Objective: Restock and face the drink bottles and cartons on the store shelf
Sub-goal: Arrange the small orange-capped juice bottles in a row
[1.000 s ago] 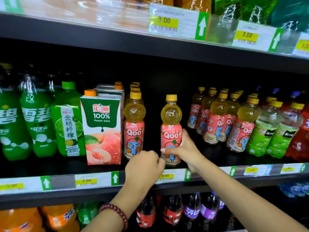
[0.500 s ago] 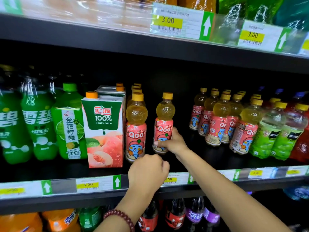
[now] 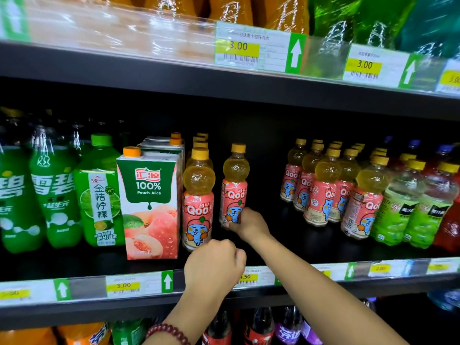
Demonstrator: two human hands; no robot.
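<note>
The right hand (image 3: pixel 249 224) grips the lower label of a lone peach drink bottle (image 3: pixel 234 185), standing upright on the middle shelf (image 3: pixel 311 247) set back from the edge, in the gap between the left row of bottles (image 3: pixel 198 195) and the right cluster (image 3: pixel 328 188). The left hand (image 3: pixel 214 266) is a closed fist at the shelf edge, holding nothing visible. Best to slide it low, label forward, into line behind the front bottle. The bottle's base is hidden by fingers; the price tags (image 3: pixel 245 276) are blurred.
</note>
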